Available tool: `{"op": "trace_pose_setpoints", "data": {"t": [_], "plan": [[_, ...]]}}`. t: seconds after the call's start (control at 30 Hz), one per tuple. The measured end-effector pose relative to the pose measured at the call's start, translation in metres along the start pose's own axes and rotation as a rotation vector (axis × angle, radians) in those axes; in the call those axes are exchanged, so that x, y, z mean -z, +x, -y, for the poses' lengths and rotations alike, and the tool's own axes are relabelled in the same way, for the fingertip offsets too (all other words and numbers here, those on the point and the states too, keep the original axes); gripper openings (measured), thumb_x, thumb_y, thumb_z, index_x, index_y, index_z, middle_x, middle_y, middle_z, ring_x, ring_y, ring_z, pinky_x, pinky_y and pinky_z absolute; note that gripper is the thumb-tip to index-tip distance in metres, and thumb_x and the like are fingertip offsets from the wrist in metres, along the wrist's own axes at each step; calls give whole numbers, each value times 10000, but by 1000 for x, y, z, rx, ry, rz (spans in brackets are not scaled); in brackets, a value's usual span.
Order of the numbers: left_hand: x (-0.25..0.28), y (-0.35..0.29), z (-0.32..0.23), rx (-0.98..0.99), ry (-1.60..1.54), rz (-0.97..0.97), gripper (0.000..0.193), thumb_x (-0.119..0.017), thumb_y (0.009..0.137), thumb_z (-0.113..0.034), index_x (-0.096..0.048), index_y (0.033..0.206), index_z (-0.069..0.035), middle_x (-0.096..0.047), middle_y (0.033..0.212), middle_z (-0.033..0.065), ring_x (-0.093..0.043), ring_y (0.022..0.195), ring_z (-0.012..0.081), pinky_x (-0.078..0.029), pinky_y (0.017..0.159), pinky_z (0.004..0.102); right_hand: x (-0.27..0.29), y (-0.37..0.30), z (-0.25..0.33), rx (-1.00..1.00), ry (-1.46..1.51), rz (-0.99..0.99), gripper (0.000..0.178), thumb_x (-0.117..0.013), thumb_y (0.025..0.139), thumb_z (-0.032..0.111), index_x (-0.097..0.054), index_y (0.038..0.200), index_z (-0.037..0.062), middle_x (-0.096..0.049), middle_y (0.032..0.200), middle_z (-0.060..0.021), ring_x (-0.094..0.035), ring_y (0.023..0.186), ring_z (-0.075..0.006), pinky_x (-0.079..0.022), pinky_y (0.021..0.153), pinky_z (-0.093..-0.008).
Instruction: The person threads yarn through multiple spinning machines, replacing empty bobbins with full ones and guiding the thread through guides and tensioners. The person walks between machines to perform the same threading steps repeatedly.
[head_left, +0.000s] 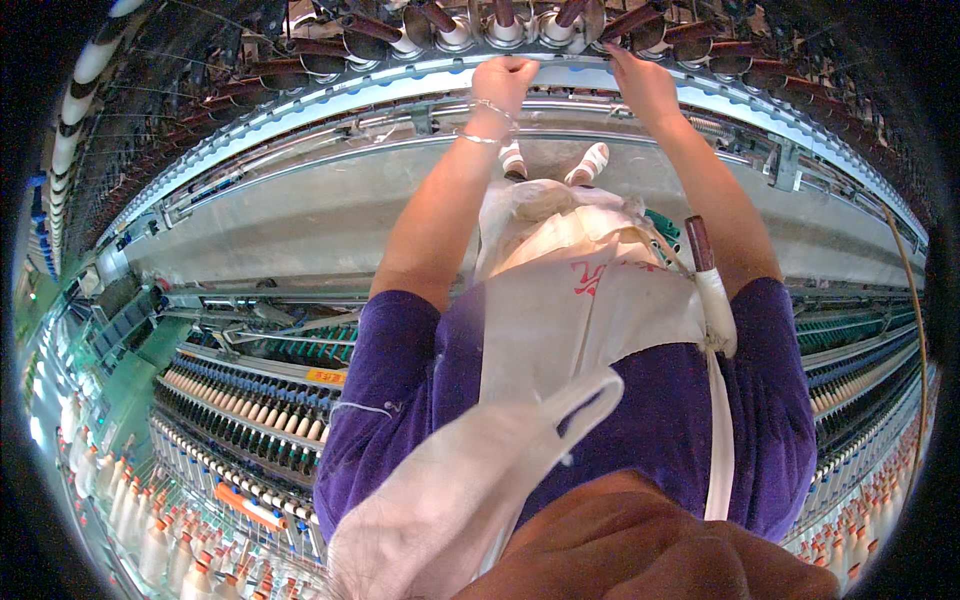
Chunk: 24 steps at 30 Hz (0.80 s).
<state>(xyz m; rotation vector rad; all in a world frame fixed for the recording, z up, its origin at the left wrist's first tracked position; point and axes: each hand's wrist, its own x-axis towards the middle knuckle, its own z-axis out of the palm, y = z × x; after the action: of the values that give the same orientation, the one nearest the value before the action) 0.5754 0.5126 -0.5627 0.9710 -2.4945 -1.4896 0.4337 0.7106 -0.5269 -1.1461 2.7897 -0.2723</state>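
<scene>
Here, the long spinning frame [330,225] takes up nearly everything ahead of you, its pale rails curving from the left edge across to the right, with rows of wound bobbins [250,400] standing in ranks on the machines to either side. Your arms stretch out to its upper rail [420,75], likely because the row of dark spindle tubes [505,25] with their metal cups sits along that far edge. A pale apron [570,300] hangs down your front over the purple shirt [400,400]; its pocket looks stuffed with light material, though what exactly is too unclear to name. A thin white plastic bag [450,500] dangles nearer your chin, contents hidden. Tucked at your right side is a single bobbin [712,290], white with a brown tip, kept close at hand. Your left hand [505,80], bracelets at the wrist, is clenched into a fist on the rail just below the tubes; your right hand [645,85] lies with fingers reaching onto the same rail, and whether its grip closes on anything you cannot tell.
</scene>
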Motion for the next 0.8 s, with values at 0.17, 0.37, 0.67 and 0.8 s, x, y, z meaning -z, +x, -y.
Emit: {"op": "trace_pose_setpoints", "data": {"t": [0.17,0.37,0.67,0.8], "plan": [[-33,12,-18,428,-601,-163,349,-791,686,-250,-715,901,14,-672,781,66,-585,608,157,-481,538,301,-4,4,-15,27,-192,-161,194,-566,897,248,-620,1080,285,-638,606,-64,-645,532,-256,-500,422,-372],[-4,-13,-71,536,-1077,-25,157,-756,763,-163,-637,810,-72,-362,530,-72,-302,446,49,-221,410,229,34,-20,-18,-4,185,-63,326,-648,866,261,-625,1178,169,-665,709,-120,-670,640,-205,-522,566,-291],[-54,25,-181,73,-794,-31,364,-629,877,-233,-575,1157,-7,-614,999,30,-572,880,100,-466,745,270,102,-67,0,-600,1644,507,279,-557,954,198,-606,1172,32,-637,781,-2,-596,654,-67,-461,578,-178],[-62,1,-172,-9,-809,-104,197,-734,790,-205,-691,844,-21,-529,602,-42,-453,518,72,-320,446,256,118,-80,3,-609,1805,489,289,-597,935,227,-622,1140,26,-636,785,-6,-589,641,-77,-478,583,-193]]}}
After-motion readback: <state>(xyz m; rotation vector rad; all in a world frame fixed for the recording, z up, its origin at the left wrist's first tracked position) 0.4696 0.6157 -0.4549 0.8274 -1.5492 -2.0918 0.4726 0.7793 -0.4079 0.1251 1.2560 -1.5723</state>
